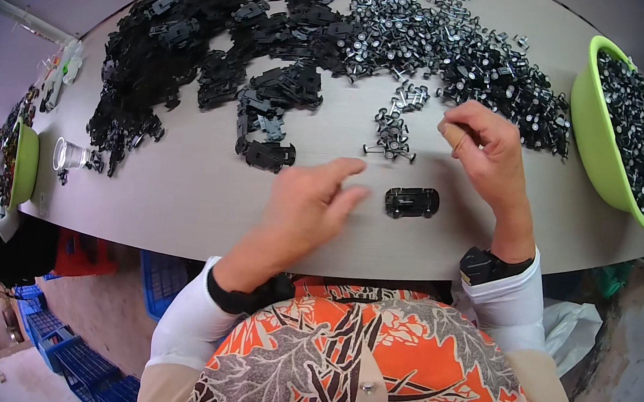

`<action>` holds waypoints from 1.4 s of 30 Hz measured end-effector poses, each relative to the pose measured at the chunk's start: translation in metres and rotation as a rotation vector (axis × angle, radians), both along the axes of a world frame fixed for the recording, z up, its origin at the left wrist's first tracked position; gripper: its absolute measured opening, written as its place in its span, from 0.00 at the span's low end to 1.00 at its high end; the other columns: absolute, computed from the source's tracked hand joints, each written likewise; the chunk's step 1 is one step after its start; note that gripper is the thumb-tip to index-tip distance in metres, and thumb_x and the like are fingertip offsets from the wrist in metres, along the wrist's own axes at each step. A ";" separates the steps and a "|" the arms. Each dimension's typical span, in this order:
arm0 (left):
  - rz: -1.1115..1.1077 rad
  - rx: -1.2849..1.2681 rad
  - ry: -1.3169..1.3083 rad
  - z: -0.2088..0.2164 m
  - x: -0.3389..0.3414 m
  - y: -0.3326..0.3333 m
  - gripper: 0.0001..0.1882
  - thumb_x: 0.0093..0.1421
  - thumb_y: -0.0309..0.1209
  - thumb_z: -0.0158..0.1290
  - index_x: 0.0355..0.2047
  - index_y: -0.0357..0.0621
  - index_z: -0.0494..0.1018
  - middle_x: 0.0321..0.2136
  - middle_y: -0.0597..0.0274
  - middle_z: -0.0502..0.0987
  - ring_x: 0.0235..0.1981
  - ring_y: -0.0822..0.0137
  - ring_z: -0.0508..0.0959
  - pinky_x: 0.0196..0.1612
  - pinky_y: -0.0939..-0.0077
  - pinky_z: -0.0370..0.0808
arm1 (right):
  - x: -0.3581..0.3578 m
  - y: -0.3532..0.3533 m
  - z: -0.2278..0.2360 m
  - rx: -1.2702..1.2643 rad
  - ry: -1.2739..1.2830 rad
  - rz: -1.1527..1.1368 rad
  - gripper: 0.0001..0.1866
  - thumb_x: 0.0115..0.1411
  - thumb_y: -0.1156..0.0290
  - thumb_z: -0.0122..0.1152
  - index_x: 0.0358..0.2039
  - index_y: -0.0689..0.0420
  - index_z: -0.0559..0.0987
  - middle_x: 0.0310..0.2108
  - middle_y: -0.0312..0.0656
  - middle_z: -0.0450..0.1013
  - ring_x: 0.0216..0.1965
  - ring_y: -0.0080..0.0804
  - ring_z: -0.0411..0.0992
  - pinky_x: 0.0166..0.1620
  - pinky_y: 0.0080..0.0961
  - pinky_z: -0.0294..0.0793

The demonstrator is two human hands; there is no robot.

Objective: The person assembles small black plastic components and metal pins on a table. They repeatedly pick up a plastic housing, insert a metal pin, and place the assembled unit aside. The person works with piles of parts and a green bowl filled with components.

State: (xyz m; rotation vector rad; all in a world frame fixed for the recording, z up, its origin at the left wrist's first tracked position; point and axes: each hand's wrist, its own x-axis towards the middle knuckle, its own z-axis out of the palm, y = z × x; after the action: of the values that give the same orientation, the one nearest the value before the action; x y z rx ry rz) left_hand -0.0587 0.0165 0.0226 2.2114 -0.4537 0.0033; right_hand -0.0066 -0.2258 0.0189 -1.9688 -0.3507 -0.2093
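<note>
A small black toy car base (412, 203) lies on the table between my hands. My left hand (306, 207) hovers to its left, index finger and thumb stretched apart, slightly blurred and with nothing in it. My right hand (486, 151) is raised above and right of the car base. Its fingers are curled into a pinch with a tan wrap on one finger; whatever they hold, if anything, is hidden. A small cluster of wheel axles (392, 135) sits between the hands, farther up the table. Close beyond my left hand is a stack of black car bases (268, 156).
A large heap of black car bases (146, 60) covers the far left, with a heap of wheel axles (399, 32) beside it. At the right edge stands a green basin (590, 155) full of wheel axles. A clear cup (70, 154) lies at the left.
</note>
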 end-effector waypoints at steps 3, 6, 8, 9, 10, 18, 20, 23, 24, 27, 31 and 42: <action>-0.028 -0.002 -0.070 0.001 0.002 0.005 0.14 0.52 0.29 0.61 0.39 0.39 0.76 0.18 0.55 0.73 0.18 0.58 0.75 0.23 0.70 0.71 | -0.001 -0.002 0.004 0.013 -0.008 -0.043 0.03 0.54 0.80 0.61 0.30 0.64 0.77 0.23 0.35 0.72 0.22 0.16 0.64 0.25 0.16 0.63; -0.167 0.132 -0.115 0.010 -0.001 -0.010 0.14 0.51 0.27 0.60 0.38 0.37 0.74 0.27 0.52 0.73 0.25 0.56 0.77 0.27 0.68 0.73 | 0.000 -0.002 0.004 0.013 -0.040 -0.074 0.03 0.53 0.80 0.61 0.30 0.64 0.77 0.23 0.36 0.73 0.21 0.18 0.65 0.25 0.17 0.63; -0.264 0.143 -0.174 0.004 0.001 -0.029 0.15 0.51 0.26 0.60 0.38 0.37 0.72 0.33 0.51 0.72 0.31 0.54 0.76 0.32 0.66 0.73 | 0.002 0.001 0.001 -0.016 -0.055 -0.088 0.04 0.53 0.80 0.61 0.30 0.64 0.78 0.23 0.38 0.73 0.21 0.19 0.66 0.25 0.18 0.64; -0.316 0.152 -0.201 0.001 0.004 -0.036 0.15 0.50 0.26 0.59 0.38 0.37 0.70 0.37 0.50 0.71 0.34 0.53 0.76 0.34 0.65 0.74 | 0.003 0.000 0.000 -0.041 -0.055 -0.090 0.04 0.52 0.80 0.60 0.30 0.64 0.77 0.23 0.38 0.73 0.21 0.20 0.67 0.26 0.18 0.65; -0.350 0.217 -0.151 -0.001 0.003 -0.039 0.15 0.50 0.26 0.59 0.38 0.37 0.69 0.37 0.50 0.71 0.36 0.52 0.75 0.36 0.64 0.73 | 0.004 -0.002 -0.002 -0.060 -0.059 -0.083 0.04 0.52 0.80 0.60 0.30 0.64 0.77 0.23 0.39 0.73 0.21 0.21 0.67 0.26 0.19 0.65; -0.195 0.232 0.133 0.033 -0.049 0.061 0.18 0.47 0.25 0.58 0.40 0.40 0.71 0.33 0.53 0.71 0.29 0.54 0.74 0.31 0.65 0.72 | 0.002 0.011 -0.009 -0.179 -0.028 0.120 0.05 0.51 0.79 0.60 0.30 0.64 0.76 0.25 0.41 0.72 0.23 0.28 0.70 0.27 0.23 0.67; -0.036 0.292 0.232 0.044 -0.072 0.096 0.16 0.45 0.24 0.58 0.37 0.38 0.73 0.29 0.55 0.71 0.24 0.58 0.73 0.28 0.67 0.71 | -0.004 0.010 -0.010 -0.201 0.026 0.126 0.07 0.50 0.78 0.61 0.31 0.63 0.76 0.27 0.43 0.72 0.24 0.34 0.71 0.28 0.25 0.69; 0.221 0.391 0.425 0.051 -0.118 0.138 0.16 0.42 0.23 0.61 0.35 0.38 0.75 0.30 0.55 0.74 0.24 0.56 0.75 0.29 0.67 0.71 | -0.007 0.020 -0.005 -0.308 -0.009 0.177 0.09 0.49 0.78 0.61 0.34 0.63 0.76 0.27 0.43 0.72 0.24 0.33 0.71 0.28 0.25 0.69; 0.277 0.444 0.405 0.045 -0.129 0.147 0.16 0.42 0.23 0.61 0.35 0.38 0.75 0.30 0.55 0.74 0.23 0.58 0.75 0.28 0.68 0.71 | -0.007 0.021 -0.006 -0.335 -0.036 0.178 0.10 0.49 0.78 0.61 0.34 0.62 0.76 0.26 0.42 0.71 0.24 0.33 0.71 0.28 0.25 0.69; 0.415 0.480 0.344 0.037 -0.143 0.159 0.17 0.42 0.24 0.62 0.35 0.38 0.75 0.29 0.56 0.75 0.20 0.61 0.74 0.26 0.71 0.70 | -0.004 0.023 -0.013 -0.319 -0.047 0.169 0.11 0.49 0.80 0.60 0.35 0.62 0.75 0.24 0.40 0.70 0.22 0.29 0.69 0.27 0.24 0.69; 0.370 0.208 0.114 0.041 -0.094 0.132 0.13 0.45 0.23 0.60 0.33 0.36 0.76 0.25 0.59 0.75 0.23 0.69 0.73 0.26 0.77 0.70 | -0.007 0.014 -0.012 0.022 0.081 0.034 0.08 0.52 0.83 0.57 0.34 0.61 0.74 0.22 0.30 0.67 0.22 0.12 0.62 0.24 0.13 0.61; 0.088 0.387 -0.240 0.013 0.037 0.070 0.12 0.41 0.20 0.62 0.27 0.37 0.72 0.33 0.56 0.72 0.35 0.54 0.73 0.37 0.65 0.71 | -0.010 -0.013 -0.013 -0.305 0.101 -0.030 0.09 0.46 0.76 0.63 0.30 0.61 0.76 0.21 0.41 0.68 0.20 0.37 0.68 0.27 0.32 0.68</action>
State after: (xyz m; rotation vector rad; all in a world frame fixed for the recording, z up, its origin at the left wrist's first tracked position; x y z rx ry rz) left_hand -0.0218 0.0862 0.0354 2.6249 -0.5217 0.2500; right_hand -0.0169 -0.2385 0.0055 -2.2768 -0.3007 -0.0776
